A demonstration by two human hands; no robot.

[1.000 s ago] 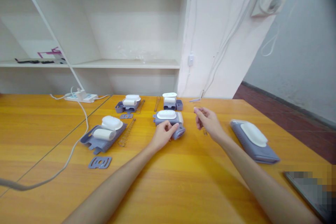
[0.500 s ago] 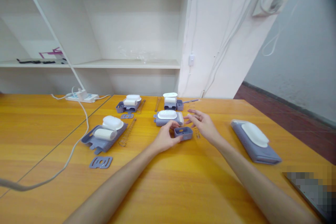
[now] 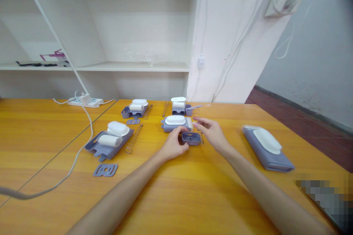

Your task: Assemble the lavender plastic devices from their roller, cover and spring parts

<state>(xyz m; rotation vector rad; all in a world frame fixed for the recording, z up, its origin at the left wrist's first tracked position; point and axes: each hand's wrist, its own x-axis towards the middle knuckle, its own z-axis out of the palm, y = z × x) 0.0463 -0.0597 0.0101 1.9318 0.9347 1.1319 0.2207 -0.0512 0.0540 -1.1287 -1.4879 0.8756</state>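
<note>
My left hand is closed on the left end of a small grey-purple open-topped box, thumb in front and fingers behind. A hole and a dark spot show inside the box. Right behind it lies a grey-purple casing with a white oval bristle brush on top and a pale end piece at its right. My right hand hovers at that end, its thumb and forefinger stretched out and slightly apart, with nothing visible between them. A thin coil spring stands between the box and my right hand, partly hidden.
Similar casing sets with white rollers lie at left, back left and back middle. Nearby are springs and a slotted plate. One brush unit lies right. A white cable crosses the left side.
The small box has shifted slightly left and tilted in my left hand. My right hand has moved a little left, and the spring shows closer to the box. The thin strip at the back has shifted left.
</note>
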